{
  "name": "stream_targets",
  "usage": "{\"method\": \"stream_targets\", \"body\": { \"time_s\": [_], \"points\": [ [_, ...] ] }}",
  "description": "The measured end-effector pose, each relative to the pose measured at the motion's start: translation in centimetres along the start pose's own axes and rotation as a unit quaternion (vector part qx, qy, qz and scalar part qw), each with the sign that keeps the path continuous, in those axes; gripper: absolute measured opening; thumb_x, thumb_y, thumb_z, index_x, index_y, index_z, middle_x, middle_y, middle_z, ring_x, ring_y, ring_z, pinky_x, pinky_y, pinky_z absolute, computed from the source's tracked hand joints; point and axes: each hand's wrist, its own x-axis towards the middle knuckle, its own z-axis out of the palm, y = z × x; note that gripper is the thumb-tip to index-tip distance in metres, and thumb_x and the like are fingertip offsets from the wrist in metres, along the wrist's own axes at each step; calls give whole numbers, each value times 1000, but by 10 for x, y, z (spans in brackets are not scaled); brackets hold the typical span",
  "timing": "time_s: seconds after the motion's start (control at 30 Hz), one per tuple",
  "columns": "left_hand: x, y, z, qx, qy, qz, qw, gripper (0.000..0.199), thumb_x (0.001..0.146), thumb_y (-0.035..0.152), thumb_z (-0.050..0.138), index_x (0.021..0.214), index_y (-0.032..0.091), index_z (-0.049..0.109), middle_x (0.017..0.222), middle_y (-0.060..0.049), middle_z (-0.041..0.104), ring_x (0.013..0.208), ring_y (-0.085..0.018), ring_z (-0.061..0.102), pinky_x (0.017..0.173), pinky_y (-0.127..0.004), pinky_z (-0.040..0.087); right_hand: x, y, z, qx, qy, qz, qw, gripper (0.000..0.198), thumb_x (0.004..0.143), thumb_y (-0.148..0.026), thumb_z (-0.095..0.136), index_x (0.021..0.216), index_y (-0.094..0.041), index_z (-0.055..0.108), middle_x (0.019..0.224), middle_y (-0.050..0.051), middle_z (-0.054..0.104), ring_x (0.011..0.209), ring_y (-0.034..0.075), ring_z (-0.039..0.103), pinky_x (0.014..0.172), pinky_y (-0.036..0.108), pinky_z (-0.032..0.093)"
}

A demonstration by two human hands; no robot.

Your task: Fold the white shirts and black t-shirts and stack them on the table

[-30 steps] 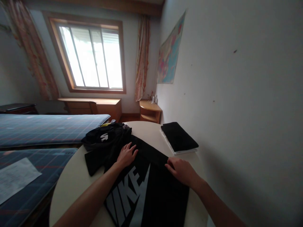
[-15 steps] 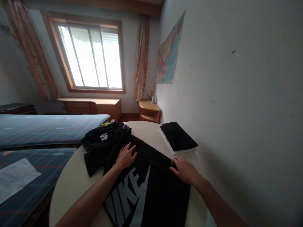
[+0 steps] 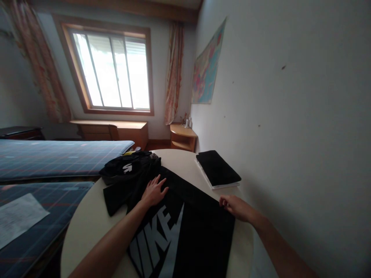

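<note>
A black T-shirt (image 3: 203,231) with big grey NIKE lettering lies spread over the round cream table (image 3: 84,231). My left hand (image 3: 155,191) rests flat on the cloth above the letters, its fingers spread. At the shirt's right edge, my right hand (image 3: 236,206) has its fingers curled in and pinches the fabric near the corner. A heap of dark clothing (image 3: 130,166) with a small white logo sits at the table's far left, touching the shirt. Beyond my right hand is a neatly folded black garment (image 3: 218,168) with something white beneath it.
Two blue plaid mattresses (image 3: 58,158) lie left of the table, the nearer one with a sheet of paper (image 3: 21,218) on it. The white wall (image 3: 290,154) runs close along the right. A desk (image 3: 130,129) and corner shelf (image 3: 184,133) stand under the window side.
My right hand has moved a little to the right, drawing the shirt's right edge outward, and its fingers have curled tighter. My left hand has stayed in place.
</note>
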Motion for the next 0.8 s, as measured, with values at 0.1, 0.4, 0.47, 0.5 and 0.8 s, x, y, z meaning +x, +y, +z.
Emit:
{"method": "stream_targets", "body": {
  "time_s": [0.1, 0.4, 0.47, 0.5, 0.8],
  "points": [
    [-1, 1, 0, 2, 12, 2, 1000, 53, 93, 48, 48, 142, 26, 49, 156, -10, 33, 142, -27, 33, 115, -44, 25, 0, -4, -2, -47, 37, 18, 998, 31, 75, -2, 47, 91, -18, 68, 94, 7, 68, 87, 20, 61, 75, 27, 41],
    [-2, 1, 3, -5, 25, 4, 1000, 51, 94, 50, 46, 140, 30, 50, 157, -7, 32, 142, -29, 32, 115, -46, 25, -8, -57, -1, 61, 29, -115, 991, 28, 77, -37, 70, 100, -23, 66, 107, 4, 63, 98, 20, 59, 87, 28, 44],
    [-2, 2, 4, -6, 14, 12, 1000, 51, 94, 49, 46, 142, 31, 48, 158, -6, 30, 144, -29, 30, 115, -47, 24, -11, -57, -3, 69, -20, -98, 993, 29, 72, -39, 74, 97, -23, 69, 100, 2, 65, 90, 18, 60, 78, 26, 46],
    [-3, 2, 5, -7, 6, 20, 1000, 52, 94, 50, 46, 142, 32, 47, 158, -6, 29, 144, -29, 28, 116, -48, 23, -11, -57, -5, 70, -54, -81, 993, 28, 73, -41, 74, 94, -23, 70, 93, 1, 66, 82, 17, 61, 71, 24, 45],
    [-21, 29, 0, -42, -65, 167, 983, 54, 95, 52, 44, 146, 36, 40, 161, -4, 21, 148, -29, 17, 118, -51, 17, 8, -98, 3, 29, 58, -176, 982, 37, 92, -33, 52, 125, -24, 63, 131, 8, 61, 121, 23, 54, 103, 34, 40]
  ]
}}
